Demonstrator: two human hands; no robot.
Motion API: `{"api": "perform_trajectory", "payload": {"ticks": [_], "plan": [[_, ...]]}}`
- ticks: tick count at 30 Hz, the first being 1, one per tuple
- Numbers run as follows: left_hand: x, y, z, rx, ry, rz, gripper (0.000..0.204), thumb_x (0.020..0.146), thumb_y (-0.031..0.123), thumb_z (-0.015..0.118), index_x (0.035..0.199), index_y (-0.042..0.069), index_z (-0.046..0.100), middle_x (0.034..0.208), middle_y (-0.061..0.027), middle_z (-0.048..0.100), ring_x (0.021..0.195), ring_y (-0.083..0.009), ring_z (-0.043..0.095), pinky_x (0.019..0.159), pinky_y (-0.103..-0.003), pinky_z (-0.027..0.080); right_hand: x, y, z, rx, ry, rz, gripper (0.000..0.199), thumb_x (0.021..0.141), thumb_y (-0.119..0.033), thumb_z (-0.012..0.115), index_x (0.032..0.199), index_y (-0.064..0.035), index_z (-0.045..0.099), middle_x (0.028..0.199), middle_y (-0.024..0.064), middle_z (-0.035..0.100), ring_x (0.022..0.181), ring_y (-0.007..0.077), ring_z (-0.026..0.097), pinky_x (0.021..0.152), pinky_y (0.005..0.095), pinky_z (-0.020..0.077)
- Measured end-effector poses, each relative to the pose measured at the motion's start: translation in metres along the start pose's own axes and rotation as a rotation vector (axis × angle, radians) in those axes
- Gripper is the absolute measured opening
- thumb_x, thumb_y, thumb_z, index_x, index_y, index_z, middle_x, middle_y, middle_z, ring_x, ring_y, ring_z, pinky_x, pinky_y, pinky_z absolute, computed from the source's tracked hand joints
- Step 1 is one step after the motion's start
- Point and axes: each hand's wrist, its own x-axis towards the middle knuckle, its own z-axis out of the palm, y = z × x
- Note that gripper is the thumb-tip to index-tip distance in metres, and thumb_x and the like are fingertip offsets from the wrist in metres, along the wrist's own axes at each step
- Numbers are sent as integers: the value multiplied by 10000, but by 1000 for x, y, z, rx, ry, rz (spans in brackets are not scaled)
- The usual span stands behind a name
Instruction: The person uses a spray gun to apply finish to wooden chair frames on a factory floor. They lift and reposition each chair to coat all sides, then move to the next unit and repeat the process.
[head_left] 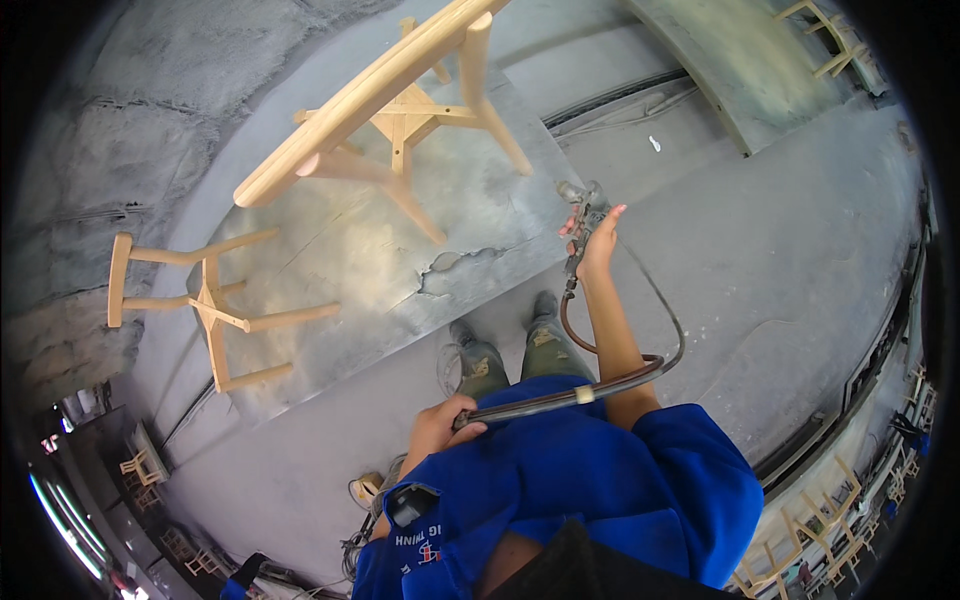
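The right hand [597, 245] is raised in front of the person, its grip closed around a spray gun [583, 222] whose nozzle end points up and left toward the near chair [395, 110]. From the gun's base a dark hose [640, 365] loops down and right, then runs back left across the body to the left hand [440, 425], whose grip is clenched around the hose just above the blue jacket [600, 480]. The near chair, of pale bare wood, stands on a grey platform [470, 215] coated in dust and light overspray; its curved back rail runs across the upper middle and its upper end is cut off by the top edge. A second chair [205, 300] of the same wood lies farther left on the same platform, tilted toward the rim where the lens bends it. A patch of the platform's surface near its front edge is chipped or peeling [455, 268]. Two shoes [510, 350] stand on the grey floor [780, 260] just in front of the platform. No open container can be made out; whether the gun carries a cup is hidden by the hand. More pale chair frames [830, 510] stand along the lower right rim, and small ones at the lower left [140, 468] and upper right [825, 35], all too small and warped to describe. A tangle near the left hip [365, 490] is hard to make out.
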Motion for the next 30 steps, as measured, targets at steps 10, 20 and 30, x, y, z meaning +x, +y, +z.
{"api": "perform_trajectory", "payload": {"ticks": [10,20,30], "plan": [[-1,-18,-13,-75,15,107,318,902,352,742,1038,87,628,828,-146,681,730,-350,669,658,-389,511,-66,1,59,15,-166,73,956,917,-850,171,1054,-12,610,715,61,615,624,165,631,415,242,353],[-33,-79,-58,45,-45,-93,342,928,395,691,1056,81,646,836,-156,681,753,-344,672,691,-386,516,-49,203,60,-249,12,304,824,950,-798,283,969,-53,634,635,48,599,557,174,629,393,280,362],[-37,-114,-111,42,-161,21,409,924,431,686,1061,46,672,890,-163,696,822,-350,683,743,-383,519,-89,222,92,183,79,355,902,902,-861,248,957,-41,620,673,43,580,576,179,576,398,287,346]]}}
